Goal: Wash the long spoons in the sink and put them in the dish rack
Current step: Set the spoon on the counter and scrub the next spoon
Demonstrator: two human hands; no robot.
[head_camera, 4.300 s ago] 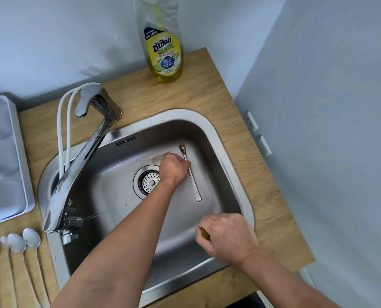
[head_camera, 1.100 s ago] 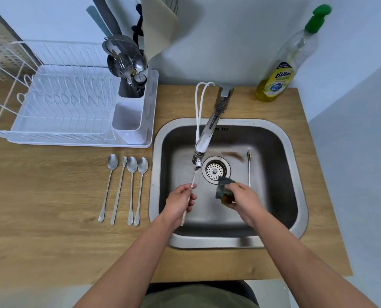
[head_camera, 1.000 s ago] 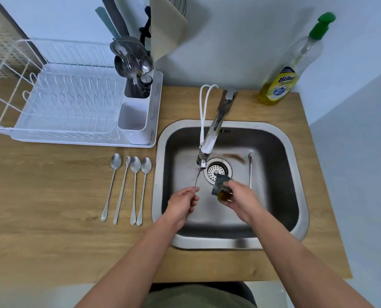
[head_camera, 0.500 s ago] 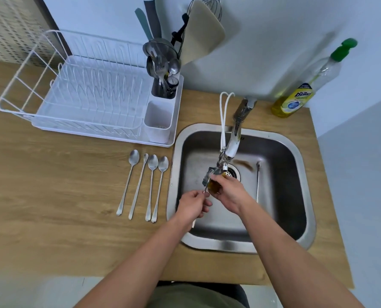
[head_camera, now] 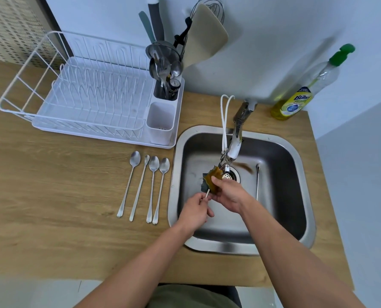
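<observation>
Over the steel sink, my left hand grips the handle of a long spoon, whose bowl end is hidden inside a yellow-green sponge. My right hand squeezes that sponge around the spoon, just below the tap's spout. A second long spoon lies flat on the sink floor to the right of the drain. Several long spoons lie side by side on the wooden counter left of the sink. The white dish rack stands at the back left.
A chrome tap with white hoses reaches over the sink. The rack's cutlery holder is full of utensils, with a white cup in front of it. A dish soap bottle stands at the back right, by the wall.
My left hand lifted a spoon from the sink floor. My right hand brought the sponge over and closed it around the spoon's upper end. The view has shifted left and back.
</observation>
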